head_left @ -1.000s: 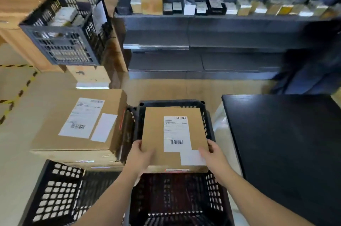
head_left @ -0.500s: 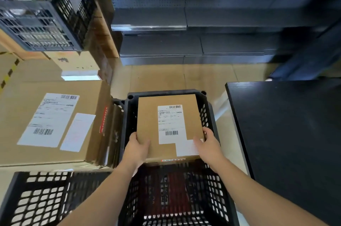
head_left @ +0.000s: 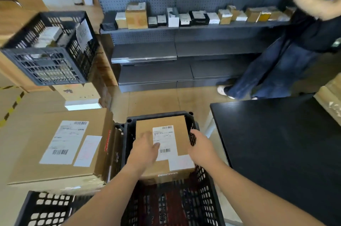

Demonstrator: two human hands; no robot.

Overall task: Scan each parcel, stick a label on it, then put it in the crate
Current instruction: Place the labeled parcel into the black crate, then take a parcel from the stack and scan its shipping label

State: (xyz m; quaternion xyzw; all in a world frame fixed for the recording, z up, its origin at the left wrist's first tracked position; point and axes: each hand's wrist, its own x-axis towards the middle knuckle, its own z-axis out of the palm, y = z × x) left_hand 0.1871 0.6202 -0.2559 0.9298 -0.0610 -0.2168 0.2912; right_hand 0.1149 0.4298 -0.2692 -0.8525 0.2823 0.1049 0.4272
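A flat brown parcel (head_left: 181, 134) with a white barcode label (head_left: 164, 142) and a second blank white label near its front right corner lies in the top of the black plastic crate (head_left: 158, 115) in front of me. My left hand (head_left: 145, 150) rests flat on top of the parcel, thumb touching the barcode label. Against the parcel's right edge is my right hand (head_left: 201, 148), fingers curled down between the parcel and the crate wall. The front half of the crate below the parcel looks dark and empty.
A large labelled carton (head_left: 55, 142) sits left of the crate, with another black crate (head_left: 46, 207) in front of it. A black table (head_left: 276, 142) stands right. A filled crate (head_left: 46, 50) sits upper left. Shelves (head_left: 175, 17) hold small boxes. Another person (head_left: 286, 59) stands far right.
My left hand slid from the parcel's near left corner onto its top. My right hand moved forward along the right edge. My view tilted up, showing the shelves and another person.
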